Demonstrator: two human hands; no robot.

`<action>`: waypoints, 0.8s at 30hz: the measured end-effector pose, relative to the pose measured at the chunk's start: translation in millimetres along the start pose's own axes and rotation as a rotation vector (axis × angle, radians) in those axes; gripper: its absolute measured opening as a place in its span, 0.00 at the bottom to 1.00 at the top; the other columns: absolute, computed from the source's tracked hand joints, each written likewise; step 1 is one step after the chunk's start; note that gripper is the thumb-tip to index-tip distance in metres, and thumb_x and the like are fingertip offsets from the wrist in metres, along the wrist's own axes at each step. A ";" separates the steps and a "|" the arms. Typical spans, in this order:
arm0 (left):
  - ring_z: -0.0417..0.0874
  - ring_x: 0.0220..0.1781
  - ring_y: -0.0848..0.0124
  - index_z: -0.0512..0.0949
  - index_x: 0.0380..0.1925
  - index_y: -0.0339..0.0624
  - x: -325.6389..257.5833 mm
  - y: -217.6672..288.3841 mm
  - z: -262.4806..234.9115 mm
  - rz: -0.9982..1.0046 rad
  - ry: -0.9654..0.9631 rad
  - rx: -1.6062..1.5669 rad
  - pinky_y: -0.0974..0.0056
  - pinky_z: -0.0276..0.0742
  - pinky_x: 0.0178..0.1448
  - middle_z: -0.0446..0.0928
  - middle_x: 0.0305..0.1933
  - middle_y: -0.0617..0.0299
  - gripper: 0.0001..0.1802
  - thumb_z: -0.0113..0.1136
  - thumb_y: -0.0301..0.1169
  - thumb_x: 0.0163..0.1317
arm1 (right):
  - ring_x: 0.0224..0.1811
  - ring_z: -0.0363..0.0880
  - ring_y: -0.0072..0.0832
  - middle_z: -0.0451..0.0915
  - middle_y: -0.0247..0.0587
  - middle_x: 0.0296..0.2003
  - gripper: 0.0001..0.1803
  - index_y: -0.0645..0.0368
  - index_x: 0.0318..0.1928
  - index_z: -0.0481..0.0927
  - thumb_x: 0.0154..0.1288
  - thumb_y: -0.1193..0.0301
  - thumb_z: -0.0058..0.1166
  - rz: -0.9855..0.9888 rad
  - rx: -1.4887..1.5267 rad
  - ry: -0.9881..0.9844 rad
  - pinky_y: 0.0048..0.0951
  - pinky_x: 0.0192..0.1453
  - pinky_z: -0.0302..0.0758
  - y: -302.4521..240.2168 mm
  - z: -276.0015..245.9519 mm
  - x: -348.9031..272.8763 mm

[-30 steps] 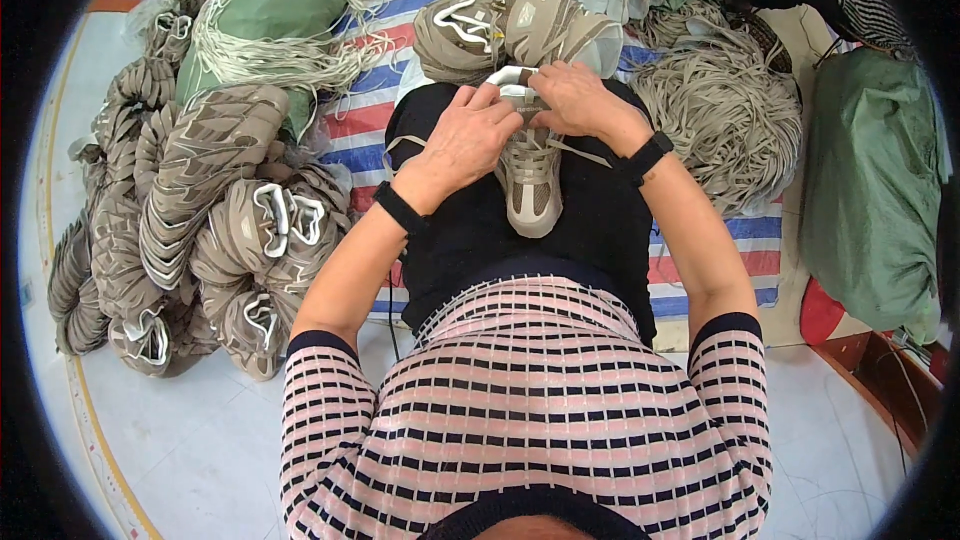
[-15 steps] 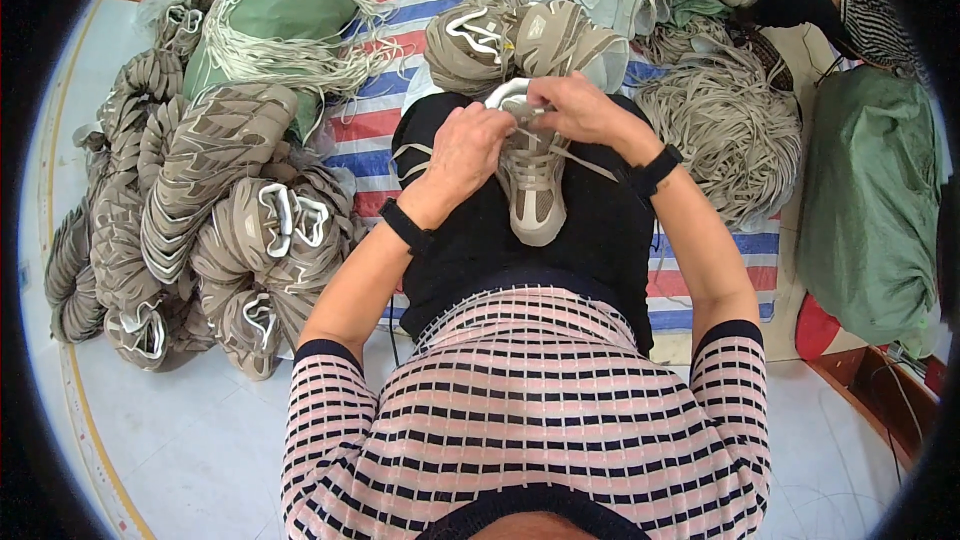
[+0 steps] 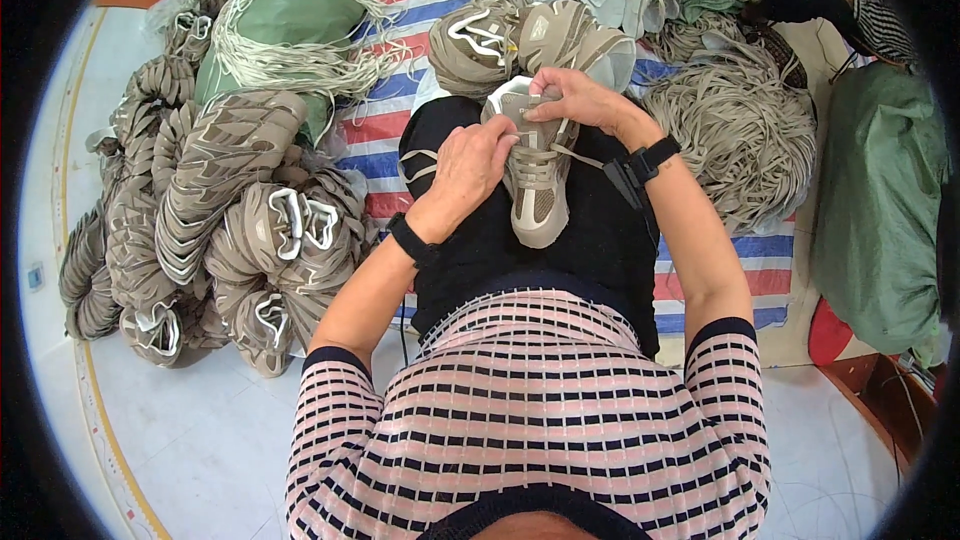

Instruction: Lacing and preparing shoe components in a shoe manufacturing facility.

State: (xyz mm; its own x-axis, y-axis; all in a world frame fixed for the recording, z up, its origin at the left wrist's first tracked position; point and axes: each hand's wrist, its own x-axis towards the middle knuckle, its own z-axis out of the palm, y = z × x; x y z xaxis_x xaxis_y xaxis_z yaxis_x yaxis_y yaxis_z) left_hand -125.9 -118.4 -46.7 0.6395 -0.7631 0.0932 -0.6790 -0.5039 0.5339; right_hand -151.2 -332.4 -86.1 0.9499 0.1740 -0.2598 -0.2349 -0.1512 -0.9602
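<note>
Since the earlier frame, both of our hands have slid a little further up the shoe toward its collar, and the lace end now trails out to the right. Around us, going from the biggest down: a striped red, white and blue tarp [image 3: 395, 125] covers the floor ahead, with a tall stack of beige shoe uppers [image 3: 215, 200] on our left and a green sack [image 3: 875, 210] on our right. A tangled heap of beige laces [image 3: 745, 130] lies just right of our lap, and a green bag draped with pale cords [image 3: 285, 25] sits at the upper left. On our black-clad lap rests the beige sneaker [image 3: 537, 190], toe pointing toward us. Our left hand [image 3: 470, 165] is curled against the sneaker's left side, fingers pressed on the lacing. Our right hand [image 3: 575, 100] pinches the top of the tongue at the collar. A thin lace [image 3: 585, 157] runs from the eyelets toward our right wrist.
</note>
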 end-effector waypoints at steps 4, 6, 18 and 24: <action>0.77 0.25 0.50 0.77 0.33 0.45 1.7 0.3 3.0 -0.009 0.020 0.018 0.53 0.72 0.33 0.76 0.20 0.51 0.06 0.56 0.34 0.60 | 0.39 0.70 0.19 0.76 0.31 0.35 0.18 0.60 0.44 0.75 0.54 0.68 0.63 -0.062 0.061 -0.003 0.21 0.44 0.67 -2.1 0.2 -3.2; 0.78 0.23 0.51 0.76 0.31 0.44 1.8 0.8 3.4 -0.001 0.033 0.054 0.53 0.71 0.34 0.75 0.18 0.52 0.06 0.56 0.34 0.60 | 0.41 0.71 0.20 0.77 0.33 0.36 0.21 0.60 0.48 0.76 0.54 0.69 0.63 -0.020 0.038 -0.038 0.22 0.47 0.68 -2.2 -1.2 -3.3; 0.72 0.41 0.57 0.73 0.29 0.34 5.8 4.0 9.7 0.247 0.166 0.222 0.58 0.73 0.41 0.67 0.39 0.55 0.08 0.60 0.23 0.48 | 0.39 0.70 0.18 0.77 0.30 0.36 0.16 0.61 0.45 0.78 0.55 0.71 0.61 0.012 0.063 -0.052 0.22 0.45 0.67 -3.2 0.6 -1.8; 0.76 0.36 0.56 0.71 0.29 0.37 1.6 2.1 8.9 0.234 0.104 0.148 0.58 0.74 0.37 0.68 0.38 0.57 0.07 0.59 0.23 0.52 | 0.38 0.70 0.17 0.77 0.28 0.35 0.15 0.61 0.44 0.78 0.56 0.72 0.60 0.015 0.019 -0.047 0.21 0.44 0.68 -1.0 2.6 -2.5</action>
State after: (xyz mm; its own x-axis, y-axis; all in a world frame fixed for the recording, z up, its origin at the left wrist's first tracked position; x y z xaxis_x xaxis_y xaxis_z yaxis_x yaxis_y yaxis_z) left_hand -129.5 -124.3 -52.9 0.4876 -0.8238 0.2893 -0.8529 -0.3785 0.3597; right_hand -153.9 -330.1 -84.8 0.9354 0.2179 -0.2784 -0.2535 -0.1356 -0.9578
